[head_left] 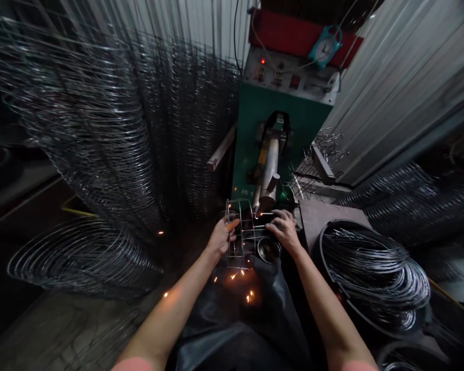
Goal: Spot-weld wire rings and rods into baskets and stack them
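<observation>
A small wire frame (235, 252) is held below the electrode arm of a green machine (251, 123). My left hand (222, 236) is closed on the left side of this frame. On the right, my right hand (283, 226) pinches thin wire pieces that reach left to the frame, under the metal electrode (257, 208). Bright sparks (235, 275) fly below the frame, and one lies over my left forearm. A small round metal bowl (269, 250) sits just below my right hand.
Tall stacks of wire rings (100, 118) stand at the left. At the right, a round tub (325, 257) holds wire rings. A teal clock (325, 47) hangs on the machine's top. Wire pieces (320, 154) lie right of the machine.
</observation>
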The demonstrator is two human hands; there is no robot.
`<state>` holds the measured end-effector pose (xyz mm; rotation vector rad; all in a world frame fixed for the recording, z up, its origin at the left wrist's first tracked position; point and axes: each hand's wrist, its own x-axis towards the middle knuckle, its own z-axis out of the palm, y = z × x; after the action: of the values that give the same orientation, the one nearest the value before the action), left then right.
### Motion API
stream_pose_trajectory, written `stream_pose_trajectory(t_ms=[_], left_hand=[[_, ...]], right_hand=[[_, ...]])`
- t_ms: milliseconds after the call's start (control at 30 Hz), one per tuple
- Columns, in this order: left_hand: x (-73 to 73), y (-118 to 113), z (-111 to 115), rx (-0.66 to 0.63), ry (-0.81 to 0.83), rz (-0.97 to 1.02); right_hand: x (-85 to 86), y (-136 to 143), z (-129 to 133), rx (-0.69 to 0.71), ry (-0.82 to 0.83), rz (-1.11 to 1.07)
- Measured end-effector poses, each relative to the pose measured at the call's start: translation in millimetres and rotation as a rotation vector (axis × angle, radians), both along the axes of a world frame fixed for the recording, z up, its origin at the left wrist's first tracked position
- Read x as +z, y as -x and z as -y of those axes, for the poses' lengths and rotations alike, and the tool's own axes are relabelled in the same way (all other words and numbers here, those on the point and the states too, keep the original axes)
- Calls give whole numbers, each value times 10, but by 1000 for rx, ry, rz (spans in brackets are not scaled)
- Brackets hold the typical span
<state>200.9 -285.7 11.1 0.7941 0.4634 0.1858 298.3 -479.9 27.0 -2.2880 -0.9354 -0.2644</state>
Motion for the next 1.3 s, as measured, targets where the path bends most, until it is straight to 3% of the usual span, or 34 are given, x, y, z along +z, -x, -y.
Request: stream_pose_trajectory(t_ms=[133, 300, 367, 467, 567, 600, 667, 733, 767, 833, 933, 1033, 1100, 1167, 1300], left_hand=[[-223, 575, -216, -122, 83, 66], [-339, 1161, -494, -71, 282, 148], [-295, 1255, -530, -49, 323, 215], [-183, 1291, -559, -90, 314, 308], [-48, 1274, -648, -188, 130, 183], [13, 1267, -686, -157, 25, 108], [189, 1260, -737, 21, -204, 32], [446, 1267, -708, 186, -402, 111], [600, 1272, -654, 194, -478, 188], [929, 1268, -490, 60, -586, 314], [1381, 1168, -229, -142, -651, 424], [1661, 919, -123, -210, -663, 520], [1702, 704, -139, -267, -635, 467], [1607, 505, -179, -355, -583, 316], [1115, 291, -214, -487, -530, 35]], right_hand=[[81, 422, 407, 54, -10, 8], [346, 587, 959, 59, -118, -173], [526, 645, 978, 116, -174, -176], [830, 794, 792, 164, -322, -42], [1111, 961, 498, 120, -445, 141], [1188, 1006, 398, 110, -450, 191], [1301, 1077, 214, 142, -398, 259], [1358, 1125, 62, 220, -288, 279], [1372, 1144, 3, 257, -230, 279], [1399, 1175, -70, 289, -148, 279], [1502, 1166, -72, 229, -137, 286], [1623, 1021, -3, 150, -159, 268], [1596, 854, 47, 114, -179, 237], [1422, 685, 83, 80, -207, 163], [772, 519, 103, 1, -153, -54]])
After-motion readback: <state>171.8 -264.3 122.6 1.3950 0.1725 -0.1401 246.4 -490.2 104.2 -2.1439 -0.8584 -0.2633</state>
